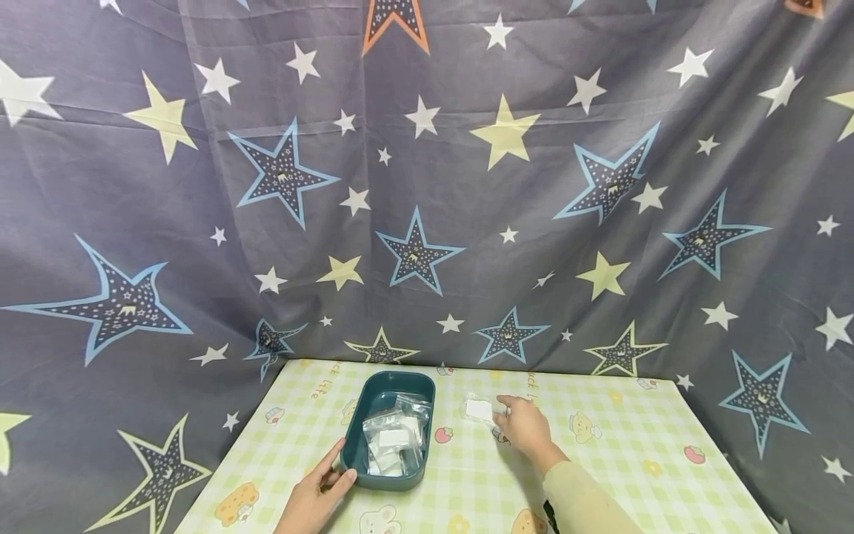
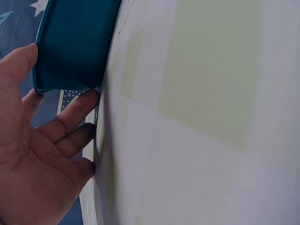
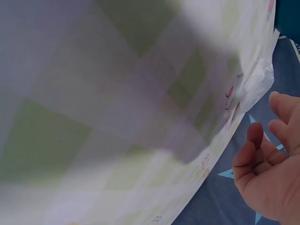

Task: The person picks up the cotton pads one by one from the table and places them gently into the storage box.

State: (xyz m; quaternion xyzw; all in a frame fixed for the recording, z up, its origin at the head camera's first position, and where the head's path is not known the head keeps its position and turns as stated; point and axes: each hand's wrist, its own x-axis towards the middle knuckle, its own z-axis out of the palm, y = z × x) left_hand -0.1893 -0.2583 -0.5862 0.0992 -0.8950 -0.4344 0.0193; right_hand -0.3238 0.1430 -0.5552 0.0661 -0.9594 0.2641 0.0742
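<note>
A dark teal rectangular bin (image 1: pixel 389 482) stands on the table, with several clear zip bags (image 1: pixel 394 439) holding white pieces heaped inside. My left hand (image 1: pixel 313 495) holds its near left corner; in the left wrist view the thumb (image 2: pixel 24 58) touches the rim and the other fingers reach around the corner and down by the base. To the right of the bin, a single clear bag with a white piece (image 1: pixel 478 409) lies on the cloth. My right hand (image 1: pixel 527 429) is beside that bag, fingers loosely bent, nothing held. In the right wrist view the clear bag (image 3: pixel 259 84) appears just beyond the fingertips.
A green-and-white checked tablecloth (image 1: pixel 620 475) with cartoon prints covers the table. Behind it and at the sides hangs a grey curtain (image 1: pixel 460 178) patterned with stars, meeting the table's back edge.
</note>
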